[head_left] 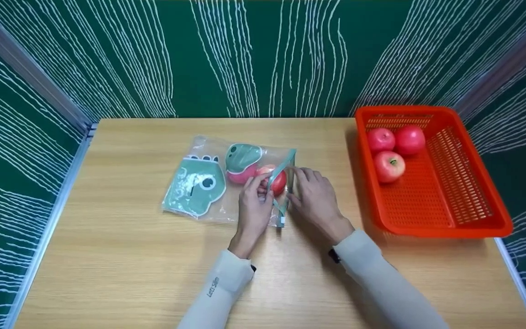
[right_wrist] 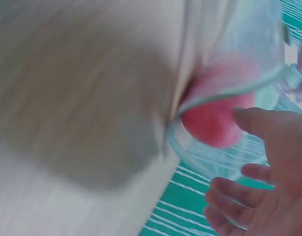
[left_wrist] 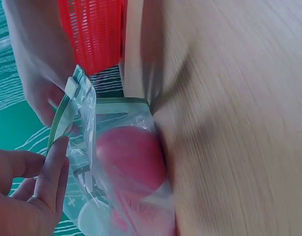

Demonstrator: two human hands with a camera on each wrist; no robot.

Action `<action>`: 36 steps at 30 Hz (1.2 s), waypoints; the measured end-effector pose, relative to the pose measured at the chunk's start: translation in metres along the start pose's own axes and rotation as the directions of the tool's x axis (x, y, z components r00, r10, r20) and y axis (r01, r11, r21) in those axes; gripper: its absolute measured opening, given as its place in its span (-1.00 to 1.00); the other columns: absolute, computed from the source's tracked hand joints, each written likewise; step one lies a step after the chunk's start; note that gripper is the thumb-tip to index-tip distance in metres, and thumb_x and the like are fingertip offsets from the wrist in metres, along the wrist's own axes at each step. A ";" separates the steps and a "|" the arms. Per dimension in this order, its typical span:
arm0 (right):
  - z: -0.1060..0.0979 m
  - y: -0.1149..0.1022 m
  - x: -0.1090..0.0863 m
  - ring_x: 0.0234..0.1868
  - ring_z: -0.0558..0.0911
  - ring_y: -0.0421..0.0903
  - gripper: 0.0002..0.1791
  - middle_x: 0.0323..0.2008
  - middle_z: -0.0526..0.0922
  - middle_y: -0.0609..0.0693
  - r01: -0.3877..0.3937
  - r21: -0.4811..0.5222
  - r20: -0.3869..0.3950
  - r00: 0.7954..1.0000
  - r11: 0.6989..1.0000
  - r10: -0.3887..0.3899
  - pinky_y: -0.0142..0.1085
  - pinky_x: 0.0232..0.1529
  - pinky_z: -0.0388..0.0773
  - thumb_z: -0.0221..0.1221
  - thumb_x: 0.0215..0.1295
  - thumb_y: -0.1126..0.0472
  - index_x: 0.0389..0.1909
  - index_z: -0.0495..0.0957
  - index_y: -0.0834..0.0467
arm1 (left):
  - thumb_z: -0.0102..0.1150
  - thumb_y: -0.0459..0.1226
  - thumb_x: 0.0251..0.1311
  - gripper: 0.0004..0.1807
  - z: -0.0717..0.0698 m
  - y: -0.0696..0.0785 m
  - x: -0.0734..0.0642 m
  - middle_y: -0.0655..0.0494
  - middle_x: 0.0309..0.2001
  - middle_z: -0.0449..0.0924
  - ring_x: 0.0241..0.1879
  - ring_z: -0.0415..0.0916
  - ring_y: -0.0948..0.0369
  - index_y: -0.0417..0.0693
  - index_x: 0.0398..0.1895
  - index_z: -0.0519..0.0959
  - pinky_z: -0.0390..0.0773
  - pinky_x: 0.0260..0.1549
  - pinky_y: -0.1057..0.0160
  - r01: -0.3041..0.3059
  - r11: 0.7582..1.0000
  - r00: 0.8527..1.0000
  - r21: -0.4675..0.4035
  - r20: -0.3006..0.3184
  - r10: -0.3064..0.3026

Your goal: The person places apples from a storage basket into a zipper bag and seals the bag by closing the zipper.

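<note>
A clear zip bag (head_left: 231, 208) with a green cartoon dinosaur print lies on the table, its mouth facing right and gaping. Inside, a red apple (head_left: 280, 184) sits near the mouth, with a pinker apple (head_left: 241, 176) deeper in. My left hand (head_left: 255, 208) pinches the bag's green-edged rim between thumb and fingers, lifting it, as the left wrist view shows. The white slider (left_wrist: 72, 87) sits at one end of the zip. Beside the mouth is my right hand (head_left: 315, 196), fingers loosely spread and holding nothing in the right wrist view (right_wrist: 268, 182).
On the right of the wooden table (head_left: 121, 256) stands a red plastic basket (head_left: 477, 183). Two pink apples (head_left: 410, 140) (head_left: 381, 140) and a paler apple (head_left: 389, 167) lie at its left side. Green walls (head_left: 263, 59) with white lines surround the table.
</note>
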State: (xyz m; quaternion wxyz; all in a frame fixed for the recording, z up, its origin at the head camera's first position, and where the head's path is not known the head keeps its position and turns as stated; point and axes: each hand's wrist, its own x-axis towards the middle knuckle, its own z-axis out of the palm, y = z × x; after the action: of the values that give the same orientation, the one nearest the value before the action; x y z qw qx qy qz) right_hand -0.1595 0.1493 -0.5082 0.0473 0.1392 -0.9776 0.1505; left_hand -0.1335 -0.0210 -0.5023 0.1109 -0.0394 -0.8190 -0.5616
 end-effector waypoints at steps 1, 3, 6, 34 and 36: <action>-0.005 0.002 -0.002 0.32 0.53 0.26 -0.19 0.38 0.49 0.27 -0.017 0.010 0.014 1.000 1.000 0.017 0.16 0.36 0.51 0.43 0.35 0.04 0.51 0.33 0.20 | 0.29 -0.64 0.21 -0.54 0.000 0.000 0.000 -0.06 -0.15 0.57 -0.15 0.62 0.10 -0.25 0.18 0.63 0.70 -0.11 0.25 -0.001 1.000 1.000 -0.003 0.000 0.001; -0.015 0.007 -0.007 0.34 0.50 0.28 -0.23 0.40 0.47 0.27 -0.031 0.024 0.022 0.999 0.999 0.031 0.20 0.39 0.46 0.37 0.40 0.07 0.53 0.32 0.20 | 0.29 -0.65 0.20 -0.54 0.000 0.000 -0.001 -0.06 -0.14 0.57 -0.16 0.62 0.09 -0.26 0.18 0.62 0.70 -0.12 0.26 0.000 1.000 1.000 -0.009 0.001 0.000; -0.030 0.015 -0.014 0.33 0.49 0.30 -0.28 0.39 0.47 0.29 -0.021 0.036 -0.003 1.000 0.999 0.022 0.24 0.39 0.44 0.32 0.43 0.12 0.52 0.33 0.21 | 0.28 -0.65 0.20 -0.53 0.001 0.001 -0.001 -0.07 -0.14 0.57 -0.16 0.61 0.10 -0.26 0.18 0.62 0.70 -0.14 0.26 0.007 1.000 1.000 -0.017 0.003 -0.007; -0.115 0.082 -0.031 0.03 0.46 0.35 -0.38 0.17 0.51 0.38 -0.068 -0.060 -0.174 0.983 0.996 0.056 0.30 0.06 0.55 0.33 0.33 0.38 0.39 0.39 0.32 | 0.30 -0.61 0.26 -0.57 0.001 0.000 -0.001 -0.04 -0.14 0.55 -0.17 0.58 0.13 -0.24 0.18 0.63 0.70 -0.14 0.29 0.055 0.998 0.998 -0.008 0.025 -0.055; -0.119 0.087 -0.032 0.01 0.44 0.35 -0.36 0.15 0.50 0.39 -0.076 -0.070 -0.167 0.984 0.995 0.063 0.31 0.01 0.55 0.34 0.31 0.38 0.39 0.39 0.33 | 0.29 -0.62 0.25 -0.57 0.000 0.000 -0.001 -0.04 -0.15 0.55 -0.18 0.59 0.12 -0.25 0.17 0.64 0.71 -0.15 0.29 0.050 0.999 0.999 -0.011 0.022 -0.050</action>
State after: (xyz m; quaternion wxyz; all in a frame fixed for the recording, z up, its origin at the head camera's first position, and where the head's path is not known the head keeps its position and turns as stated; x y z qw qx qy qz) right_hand -0.1482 0.2741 -0.4235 0.1280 0.0902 -0.9796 0.1257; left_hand -0.1326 -0.0206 -0.5030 0.0879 -0.0257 -0.8178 -0.5682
